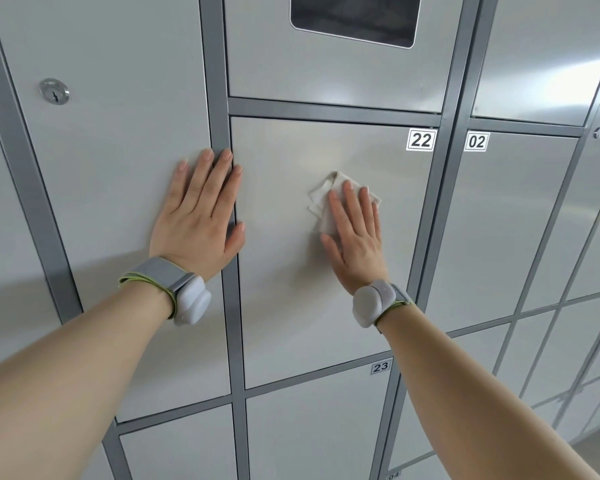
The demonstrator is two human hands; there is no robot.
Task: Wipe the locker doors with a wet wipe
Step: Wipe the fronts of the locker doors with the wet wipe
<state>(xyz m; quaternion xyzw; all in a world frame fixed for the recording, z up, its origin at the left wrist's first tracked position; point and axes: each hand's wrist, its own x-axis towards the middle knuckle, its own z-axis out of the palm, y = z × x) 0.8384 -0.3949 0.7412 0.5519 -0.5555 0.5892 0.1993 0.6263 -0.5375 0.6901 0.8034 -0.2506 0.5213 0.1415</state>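
The wet wipe [326, 199] is pressed flat against the locker door [291, 323], near its middle and somewhat towards its upper right corner. It is held there by the right hand [355, 240], whose fingers [347, 199] are laid out straight over it; nothing is gripped. The left hand [200, 216] is spread flat too, across the left edge of the door, the grey frame post [230, 323] and the neighbouring door, and holds nothing.

The wipe is judged light, limp and damp, and is already crumpled. It is best handled under a flat palm with steady pressure, since it may bunch or slip on the smooth metal.

The wiped door is labelled "22" [421, 139] at its upper right corner. "02" [476, 141] is read on the door to the right, and "23" [381, 367] on the door below.
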